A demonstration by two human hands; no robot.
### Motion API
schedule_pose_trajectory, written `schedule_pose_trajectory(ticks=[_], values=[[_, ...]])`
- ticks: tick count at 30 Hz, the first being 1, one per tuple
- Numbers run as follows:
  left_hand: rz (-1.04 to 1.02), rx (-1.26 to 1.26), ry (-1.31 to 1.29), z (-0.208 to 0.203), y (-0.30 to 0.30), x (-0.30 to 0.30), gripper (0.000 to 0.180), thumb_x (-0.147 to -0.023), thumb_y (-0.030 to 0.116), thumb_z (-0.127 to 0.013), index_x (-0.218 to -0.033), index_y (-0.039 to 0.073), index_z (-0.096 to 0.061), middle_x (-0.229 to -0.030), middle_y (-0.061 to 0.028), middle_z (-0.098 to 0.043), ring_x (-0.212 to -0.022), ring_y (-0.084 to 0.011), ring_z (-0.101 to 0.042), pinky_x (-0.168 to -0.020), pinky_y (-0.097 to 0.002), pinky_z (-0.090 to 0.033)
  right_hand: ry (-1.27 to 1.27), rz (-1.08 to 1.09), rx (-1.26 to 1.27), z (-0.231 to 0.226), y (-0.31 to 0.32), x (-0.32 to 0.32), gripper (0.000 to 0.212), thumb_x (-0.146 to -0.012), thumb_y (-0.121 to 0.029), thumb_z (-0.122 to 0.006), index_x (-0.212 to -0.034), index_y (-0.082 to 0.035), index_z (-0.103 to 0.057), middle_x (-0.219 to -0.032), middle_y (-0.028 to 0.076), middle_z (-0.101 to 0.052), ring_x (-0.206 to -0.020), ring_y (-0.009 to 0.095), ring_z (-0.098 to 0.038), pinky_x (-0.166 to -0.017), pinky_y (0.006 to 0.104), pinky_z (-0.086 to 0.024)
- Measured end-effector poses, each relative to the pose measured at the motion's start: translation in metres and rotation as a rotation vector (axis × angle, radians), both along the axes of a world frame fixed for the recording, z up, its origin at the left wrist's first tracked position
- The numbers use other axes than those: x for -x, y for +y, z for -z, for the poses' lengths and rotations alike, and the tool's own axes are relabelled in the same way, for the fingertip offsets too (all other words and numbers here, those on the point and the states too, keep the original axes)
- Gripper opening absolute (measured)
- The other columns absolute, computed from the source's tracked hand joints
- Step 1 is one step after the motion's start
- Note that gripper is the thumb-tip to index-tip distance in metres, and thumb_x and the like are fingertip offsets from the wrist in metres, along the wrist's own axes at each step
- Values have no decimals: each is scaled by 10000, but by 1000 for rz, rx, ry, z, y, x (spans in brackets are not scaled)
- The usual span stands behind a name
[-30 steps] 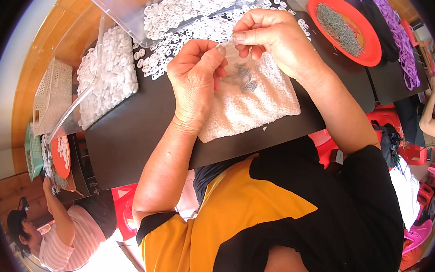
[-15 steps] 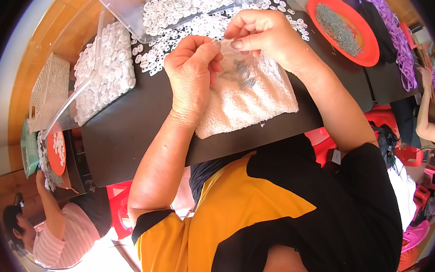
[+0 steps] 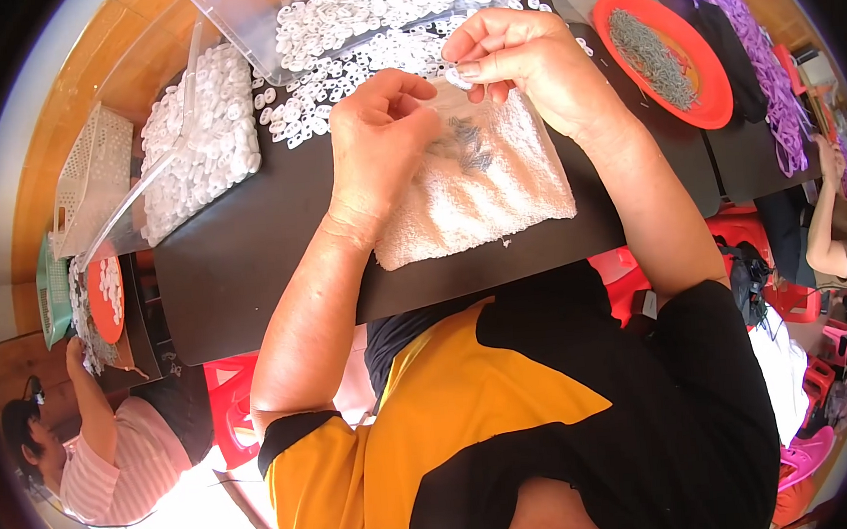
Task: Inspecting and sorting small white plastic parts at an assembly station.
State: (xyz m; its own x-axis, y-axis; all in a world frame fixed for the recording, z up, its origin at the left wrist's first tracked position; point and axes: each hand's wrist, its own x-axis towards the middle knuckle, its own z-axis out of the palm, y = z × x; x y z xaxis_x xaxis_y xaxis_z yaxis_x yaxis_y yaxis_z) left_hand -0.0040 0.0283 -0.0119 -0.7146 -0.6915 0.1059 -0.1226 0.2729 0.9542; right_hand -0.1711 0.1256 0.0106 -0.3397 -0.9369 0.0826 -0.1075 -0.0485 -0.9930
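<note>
Between the thumb and fingertips of my right hand is a small white oval plastic piece, held above the far edge of a pale towel. My left hand hovers at the towel's left side, thumb and fingers curled together. What it holds, if anything, is hidden by the hand. A small heap of thin grey metal pins lies on the towel between my hands. Just beyond my hands, many loose white oval pieces are spread over the dark table.
A clear bin of white pieces stands at the back, with another pile at left. On the right, a red plate holds grey pins, near purple ribbon. One person sits left; another person's arm shows right.
My left hand has turned and drawn its fingertips back toward the towel. My right hand has shifted slightly up and right, and the white oval piece now shows plainly in its fingertips.
</note>
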Motion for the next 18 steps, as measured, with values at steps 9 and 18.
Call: schedule_pose_trajectory(ticks=[9, 18], values=[[-68, 292, 182, 0, 11, 1, 251, -725, 90, -811, -859, 27, -609, -790, -41, -623, -641, -106, -585, -587, -245, -509, -60, 70, 29, -1, 3, -17, 128, -845, -32, -622, -960, -9, -671, -819, 25, -672, -706, 79, -608, -597, 203, -429], [-86, 458, 224, 0, 11, 0, 255, -718, 81, -815, -837, 41, -592, -720, -33, -575, -600, -103, -564, -555, -237, -494, -118, 87, 54, -3, 6, -28, 118, -848, -40, -634, -956, -15, -674, -846, 26, -675, -728, 75, -601, -610, 206, -442]])
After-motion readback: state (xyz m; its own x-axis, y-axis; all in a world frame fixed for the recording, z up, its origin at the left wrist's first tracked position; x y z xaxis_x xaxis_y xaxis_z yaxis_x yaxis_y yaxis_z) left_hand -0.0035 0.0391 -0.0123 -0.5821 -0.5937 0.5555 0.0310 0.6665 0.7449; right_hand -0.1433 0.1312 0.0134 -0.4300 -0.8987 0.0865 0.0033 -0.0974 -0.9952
